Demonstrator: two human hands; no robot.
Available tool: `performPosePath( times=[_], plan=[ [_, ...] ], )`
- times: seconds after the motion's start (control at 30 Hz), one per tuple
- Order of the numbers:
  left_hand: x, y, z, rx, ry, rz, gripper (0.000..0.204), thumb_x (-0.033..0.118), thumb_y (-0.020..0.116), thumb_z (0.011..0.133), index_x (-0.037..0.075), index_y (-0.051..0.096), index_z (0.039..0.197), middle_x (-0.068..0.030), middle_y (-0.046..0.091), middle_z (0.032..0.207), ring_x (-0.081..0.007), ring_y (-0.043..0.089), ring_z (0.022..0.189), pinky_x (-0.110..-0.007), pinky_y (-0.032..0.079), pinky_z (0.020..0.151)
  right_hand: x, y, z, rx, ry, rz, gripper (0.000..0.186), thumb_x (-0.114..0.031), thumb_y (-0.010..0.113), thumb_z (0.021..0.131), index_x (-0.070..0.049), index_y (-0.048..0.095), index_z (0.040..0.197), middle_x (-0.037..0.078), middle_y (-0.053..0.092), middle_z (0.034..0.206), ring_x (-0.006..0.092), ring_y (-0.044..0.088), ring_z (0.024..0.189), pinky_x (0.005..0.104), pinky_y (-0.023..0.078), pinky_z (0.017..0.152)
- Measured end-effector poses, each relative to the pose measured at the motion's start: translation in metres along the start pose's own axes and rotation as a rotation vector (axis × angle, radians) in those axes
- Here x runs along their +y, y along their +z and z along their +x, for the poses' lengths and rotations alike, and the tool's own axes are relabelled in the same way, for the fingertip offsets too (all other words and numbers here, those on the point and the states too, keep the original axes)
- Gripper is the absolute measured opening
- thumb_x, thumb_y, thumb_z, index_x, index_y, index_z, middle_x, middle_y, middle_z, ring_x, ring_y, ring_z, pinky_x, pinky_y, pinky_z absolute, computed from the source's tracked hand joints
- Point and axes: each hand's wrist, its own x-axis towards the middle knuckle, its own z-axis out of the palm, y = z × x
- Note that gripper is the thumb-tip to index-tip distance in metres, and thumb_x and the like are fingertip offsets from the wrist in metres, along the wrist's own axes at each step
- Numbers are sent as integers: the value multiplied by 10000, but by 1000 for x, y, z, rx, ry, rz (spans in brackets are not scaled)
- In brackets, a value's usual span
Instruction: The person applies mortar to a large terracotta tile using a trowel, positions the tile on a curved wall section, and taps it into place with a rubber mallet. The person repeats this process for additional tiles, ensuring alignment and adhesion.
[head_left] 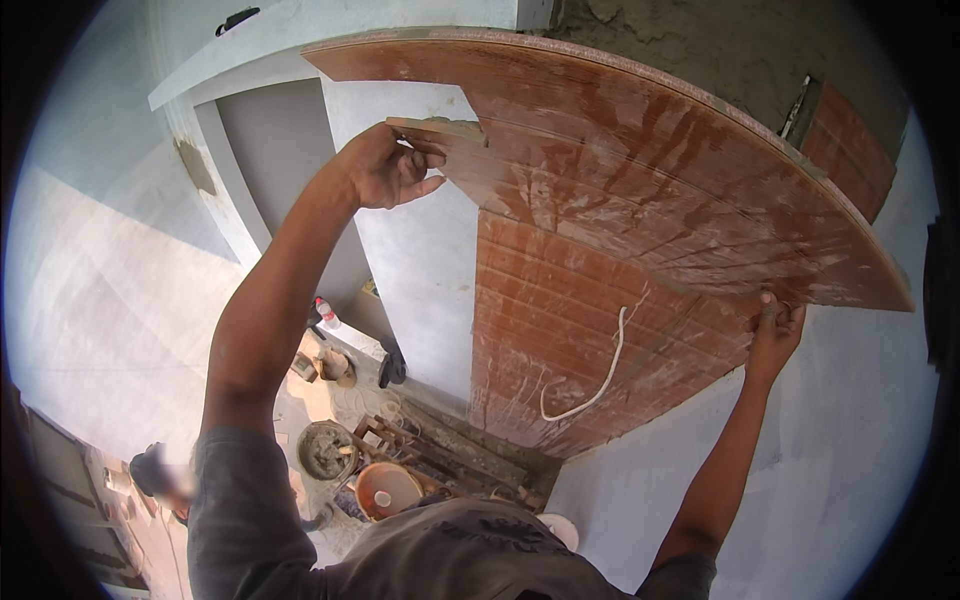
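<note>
Overhead, a large reddish-brown tile (640, 170) with wet streaks and pale smears leans out over the wall. My right hand (775, 335) grips its lower right edge, with the fingertips against the tile. Near the tile's left end, my raised left hand (393, 172) has its fingers curled below a short flat strip (440, 128) with a rough edge, which it appears to hold; its material is unclear. Below the big tile, matching brown tiling (540, 330) covers the wall, and a white cable (598, 390) sticks out of it.
Below me are a bucket of grey mortar (325, 450), an orange basin (390, 490) and a wooden frame (420, 450). A bottle (326, 312) stands by the ledge. Another person in a dark cap (150, 470) is at lower left. Bare cement (700, 40) shows at top.
</note>
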Motion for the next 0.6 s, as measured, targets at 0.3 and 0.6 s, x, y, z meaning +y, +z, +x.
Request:
performPosePath(
  times=[0.3, 0.6],
  plan=[
    [-54, 6, 15, -198, 525, 44, 647, 616, 460, 989, 1, 650, 1045, -13, 566, 747, -133, 577, 690, -463, 518, 1003, 19, 18, 20, 40, -10, 152, 363, -275, 745, 914, -28, 586, 1126, 50, 596, 891, 108, 554, 626, 249, 482, 497],
    [-87, -10, 73, 574, 1026, 504, 423, 390, 749, 904, -1, 617, 996, -56, 632, 907, -134, 582, 827, -305, 503, 806, 15, 23, 18, 37, -5, 184, 388, -326, 728, 928, -40, 580, 1144, 39, 605, 916, 104, 564, 644, 244, 475, 501]
  ],
)
